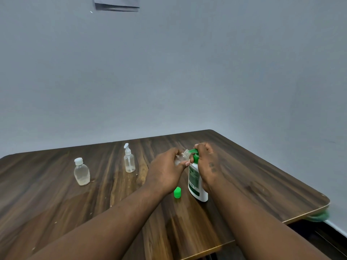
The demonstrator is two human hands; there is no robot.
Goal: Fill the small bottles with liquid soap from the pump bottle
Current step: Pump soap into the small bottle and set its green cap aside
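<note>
The wooden bench point(262, 175) is carrying everything, and the white pump bottle point(197, 182) is standing upright on it, which is keeping its green pump head free for pressing.

The right hand point(206, 162) is wrapping over the top of the pump bottle from its right side, fingers curled down on the pump head. It appears to be pressing down while also steadying the bottle. The left hand point(165, 171) is working just to the left of the pump bottle, its fingers and thumb closing around the open small bottle point(182, 156). It is holding this bottle off the bench and tilted, with its uncapped mouth right at the green nozzle, probably so the soap drops straight into the narrow neck. How much soap is going in is hard to tell, since the fingers are covering most of the bottle.

Well to the left of the pump bottle, a dispenser-top bottle point(129, 162) is standing closed. Farther left again, a flip-cap bottle point(81, 172) is also standing closed. Both are looking nearly empty, so they are likely waiting for their turn.

The green cap point(177, 192) is sitting on the bench just left of the pump bottle's base, close by for recapping.
</note>
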